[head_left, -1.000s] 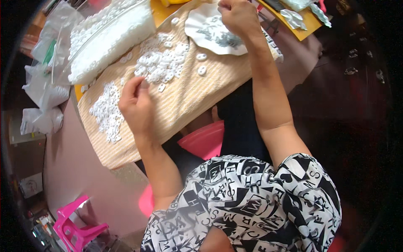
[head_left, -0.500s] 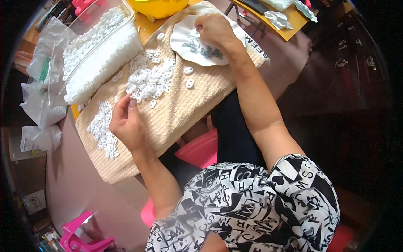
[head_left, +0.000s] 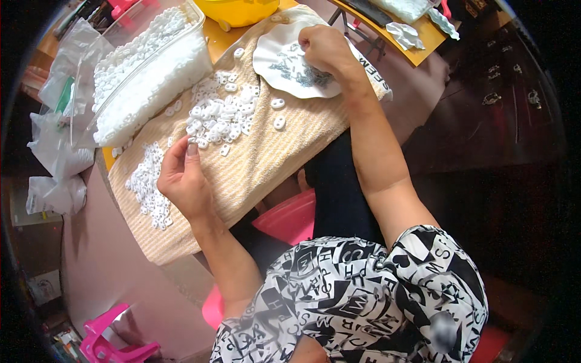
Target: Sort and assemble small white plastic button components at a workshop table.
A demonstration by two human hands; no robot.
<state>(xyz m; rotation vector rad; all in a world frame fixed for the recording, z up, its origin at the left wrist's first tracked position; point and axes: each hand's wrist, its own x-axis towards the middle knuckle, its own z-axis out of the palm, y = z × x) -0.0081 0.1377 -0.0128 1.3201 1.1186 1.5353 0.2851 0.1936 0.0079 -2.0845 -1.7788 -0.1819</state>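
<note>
The left hand (head_left: 181,178) rests on a tan towel (head_left: 260,163) spread over the worktop, its thumb and forefinger pinched together at the near edge of a heap of white parts (head_left: 221,118). Whether a part sits in that grip cannot be told. Just left of the hand lies a second, flatter scatter of parts (head_left: 148,184).

The right hand (head_left: 327,48) is curled over a white plate (head_left: 284,60), fingertips down among small metal bits (head_left: 302,75); its grip is hidden, so what it holds cannot be told. Two loose parts (head_left: 278,112) lie just below the plate.

Beyond the left hand stands a clear tub (head_left: 142,78) full of white parts, with plastic bags (head_left: 57,151) farther left.
</note>
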